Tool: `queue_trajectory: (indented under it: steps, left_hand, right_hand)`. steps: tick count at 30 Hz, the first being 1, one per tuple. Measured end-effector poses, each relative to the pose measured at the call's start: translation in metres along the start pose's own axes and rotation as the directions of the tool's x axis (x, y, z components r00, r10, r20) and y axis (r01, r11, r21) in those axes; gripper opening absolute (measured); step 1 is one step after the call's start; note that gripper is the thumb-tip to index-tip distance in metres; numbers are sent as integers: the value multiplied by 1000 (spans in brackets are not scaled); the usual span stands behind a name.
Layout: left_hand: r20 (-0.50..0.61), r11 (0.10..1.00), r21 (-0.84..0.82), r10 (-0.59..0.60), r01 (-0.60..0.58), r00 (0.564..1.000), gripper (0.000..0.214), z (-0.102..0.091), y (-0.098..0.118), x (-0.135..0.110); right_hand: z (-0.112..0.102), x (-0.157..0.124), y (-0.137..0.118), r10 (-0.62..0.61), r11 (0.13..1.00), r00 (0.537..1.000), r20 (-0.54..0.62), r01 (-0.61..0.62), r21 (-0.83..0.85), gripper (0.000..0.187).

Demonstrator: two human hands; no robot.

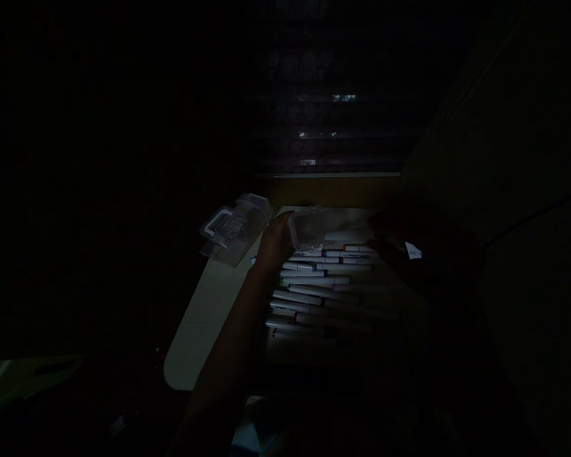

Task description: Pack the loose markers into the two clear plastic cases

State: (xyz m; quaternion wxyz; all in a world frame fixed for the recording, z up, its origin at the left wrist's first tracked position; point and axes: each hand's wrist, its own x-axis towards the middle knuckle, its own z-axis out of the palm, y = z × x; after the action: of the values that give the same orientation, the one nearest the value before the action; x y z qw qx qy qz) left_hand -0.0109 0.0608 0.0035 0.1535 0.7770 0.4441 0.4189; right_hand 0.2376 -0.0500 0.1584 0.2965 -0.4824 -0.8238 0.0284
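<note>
The scene is very dark. My left hand [275,242] is closed on the near left side of a clear plastic box [309,230], which lies on its side with its open end facing left. From the right, my right hand [383,231] pinches a white marker [346,235] that points into the box area; its fingers are mostly lost in shadow. Below both hands, several white markers [316,280] with coloured cap ends lie in loose rows on the pale table [204,324].
A clear plastic lid with a handle [223,227] rests at the table's left edge. A small lit patch with digits [413,251] shows by my right wrist. Behind the table is a dark slatted window covering [328,133]. A dark cable [533,219] runs along the right wall.
</note>
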Motion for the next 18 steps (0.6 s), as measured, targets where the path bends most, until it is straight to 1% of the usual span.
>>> queue_trajectory:
  steps: [5, 8, 11, 14, 18]
  left_hand:
    - [4, 1000, 17, 15, -15, 1000, 65, 2, -5, -1]
    - [3, 998, 58, 30, -31, 1000, 67, 2, -6, -1]
    - [1, 997, 65, 36, -36, 999, 67, 2, -5, -1]
    - [-8, 997, 58, 44, -43, 999, 65, 1, -4, -1]
    - [-5, 996, 73, 57, -56, 998, 62, 1, -2, -1]
  right_hand:
    - [-4, 0, -3, -95, 995, 995, -12, 95, 2, 30]
    - [-3, -3, 1, -206, 978, 977, -60, 207, 0, 32]
    - [-2, -4, 6, -289, 957, 955, -58, 288, -28, 32]
    - [-2, -2, 7, -305, 951, 952, -26, 303, -68, 32]
    - [-4, -1, 4, -296, 952, 955, -1, 295, -83, 28]
